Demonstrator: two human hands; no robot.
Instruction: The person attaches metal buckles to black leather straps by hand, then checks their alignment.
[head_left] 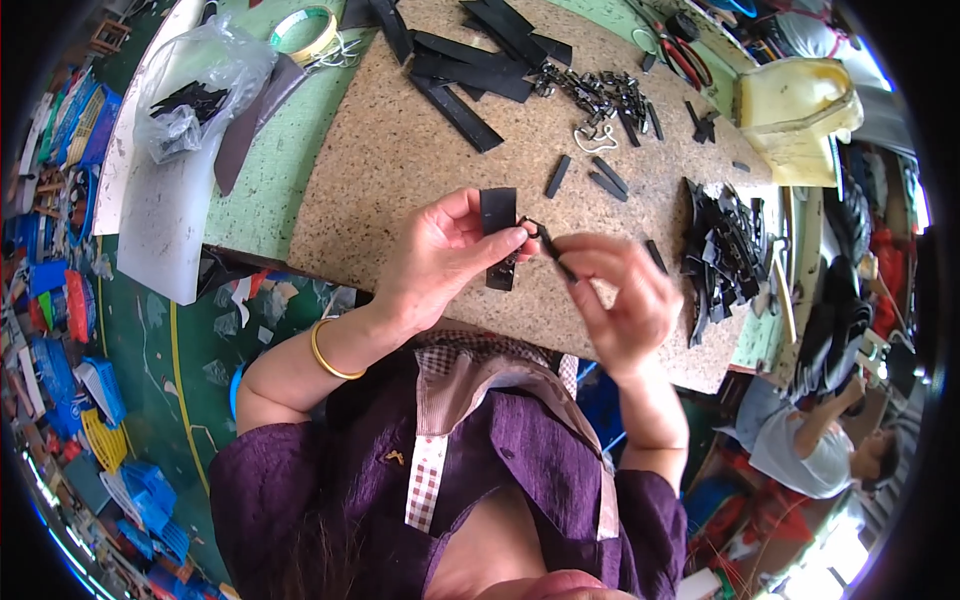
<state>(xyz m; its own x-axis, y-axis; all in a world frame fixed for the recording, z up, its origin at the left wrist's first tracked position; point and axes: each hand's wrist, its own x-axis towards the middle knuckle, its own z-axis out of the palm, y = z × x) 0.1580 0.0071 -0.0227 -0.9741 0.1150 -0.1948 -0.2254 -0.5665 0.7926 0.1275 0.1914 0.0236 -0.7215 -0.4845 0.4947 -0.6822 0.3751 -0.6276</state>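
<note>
My left hand (435, 250) is closed on a wide black strip (498, 208), pinched upright between thumb and fingers above the board. The strip's lower end shows below the thumb with small shiny spots on it. My right hand (625, 295), a little blurred, is closed on a thin black strip (552, 252). The thin strip's upper end meets a small part at my left fingertips; I cannot make out whether it is threaded through. Beyond my hands, several short narrow strips (558, 176) and a heap of small shiny metal buckles (610, 95) lie on the board.
Long black strips (470, 70) lie at the far side of the speckled board (370, 170). A pile of black pieces (722, 250) sits at right. Around it are red-handled pliers (688, 62), a yellowish container (795, 100), tape (304, 35) and a clear bag (205, 80). Another person (815, 450) sits at lower right.
</note>
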